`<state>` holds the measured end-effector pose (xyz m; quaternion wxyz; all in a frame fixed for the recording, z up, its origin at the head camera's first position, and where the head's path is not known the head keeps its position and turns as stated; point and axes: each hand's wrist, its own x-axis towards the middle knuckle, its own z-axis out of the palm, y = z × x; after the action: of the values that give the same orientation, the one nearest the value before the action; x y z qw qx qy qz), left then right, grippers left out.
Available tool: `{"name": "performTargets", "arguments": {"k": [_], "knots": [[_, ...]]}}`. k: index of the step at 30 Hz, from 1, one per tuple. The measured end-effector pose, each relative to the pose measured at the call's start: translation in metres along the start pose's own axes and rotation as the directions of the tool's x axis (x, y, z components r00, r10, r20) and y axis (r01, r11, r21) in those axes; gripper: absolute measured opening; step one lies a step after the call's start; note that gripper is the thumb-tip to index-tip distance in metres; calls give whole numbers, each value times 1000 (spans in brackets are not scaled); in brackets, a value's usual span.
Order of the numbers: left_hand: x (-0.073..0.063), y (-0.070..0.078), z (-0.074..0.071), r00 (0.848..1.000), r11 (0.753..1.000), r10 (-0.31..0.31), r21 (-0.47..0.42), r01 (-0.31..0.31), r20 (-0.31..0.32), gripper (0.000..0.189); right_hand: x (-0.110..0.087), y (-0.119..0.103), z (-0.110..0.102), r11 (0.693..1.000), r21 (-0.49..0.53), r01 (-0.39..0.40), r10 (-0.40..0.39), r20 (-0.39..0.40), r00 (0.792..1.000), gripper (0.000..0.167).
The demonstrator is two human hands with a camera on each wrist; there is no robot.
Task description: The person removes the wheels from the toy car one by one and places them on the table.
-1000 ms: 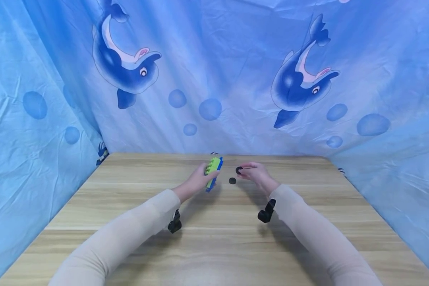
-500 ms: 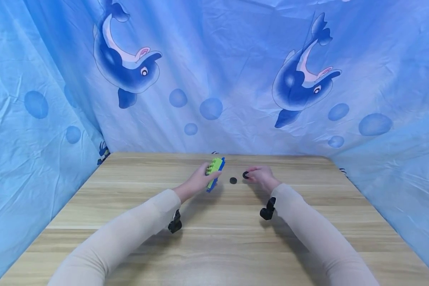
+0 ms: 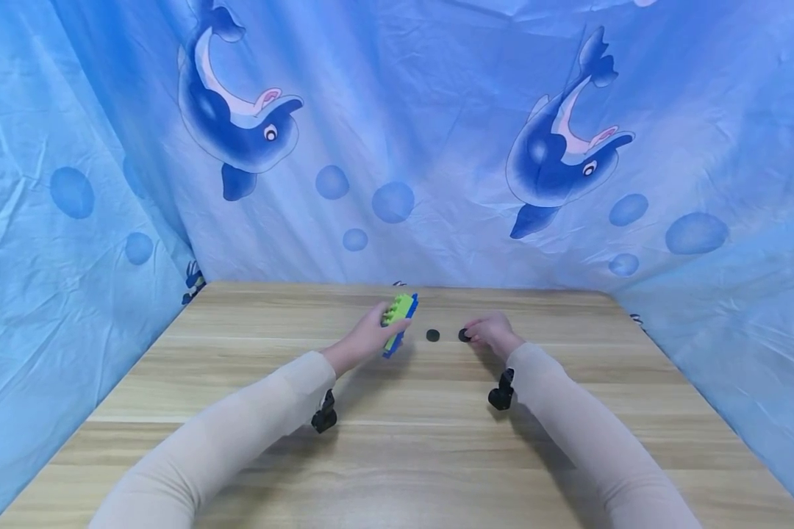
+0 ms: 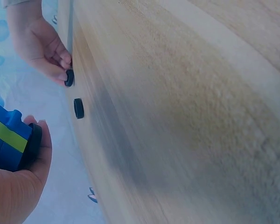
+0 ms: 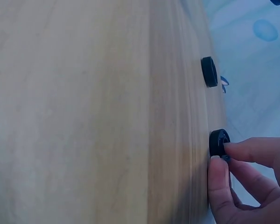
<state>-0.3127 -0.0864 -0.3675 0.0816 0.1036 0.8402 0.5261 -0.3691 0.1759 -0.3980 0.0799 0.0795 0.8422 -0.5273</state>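
My left hand (image 3: 364, 339) grips a toy car of lime-green and blue building blocks (image 3: 399, 308), tilted above the table. In the left wrist view, a black wheel (image 4: 32, 145) shows on the toy's end, beside the curled fingers. To the right, my right hand (image 3: 495, 333) pinches a second black wheel (image 5: 218, 143) between thumb and fingertips, right at the tabletop. Another black wheel (image 3: 433, 335) lies flat on the table between the two hands. Part of the toy is hidden behind the left hand.
The wooden table (image 3: 397, 455) reaches back to a blue curtain (image 3: 410, 132) printed with dolphins and bubbles. Small black cameras sit under both wrists, the left one (image 3: 324, 413) and the right one (image 3: 501, 397) hanging over the tabletop.
My right hand has moved right and down with its wheel, from above the table to its surface, away from the lying wheel. The left hand has stayed nearly still with the toy car.
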Motion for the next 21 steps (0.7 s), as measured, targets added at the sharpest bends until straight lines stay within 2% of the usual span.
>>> {"name": "performTargets", "arguments": {"k": [3,9,16,19,21], "knots": [[-1,0,0,1000,1000,1,4,0,-3,64,0,2,0,999,-33,2,-3,-10,1000,24],[-3,0,1,1000,1000,-11,-1,11,-6,64,-2,2,0,1000,-13,-9,9,12,1000,27],[-4,-1,1,1000,1000,-2,0,2,-15,68,-2,-1,-11,990,118,-80,67,113,991,36],[-3,0,0,999,1000,16,-11,-16,-36,67,-3,-7,-17,990,110,-93,76,146,986,37],[-3,2,-1,998,999,29,-13,-30,-55,65,-5,-13,-21,996,72,-60,48,162,986,37]]}}
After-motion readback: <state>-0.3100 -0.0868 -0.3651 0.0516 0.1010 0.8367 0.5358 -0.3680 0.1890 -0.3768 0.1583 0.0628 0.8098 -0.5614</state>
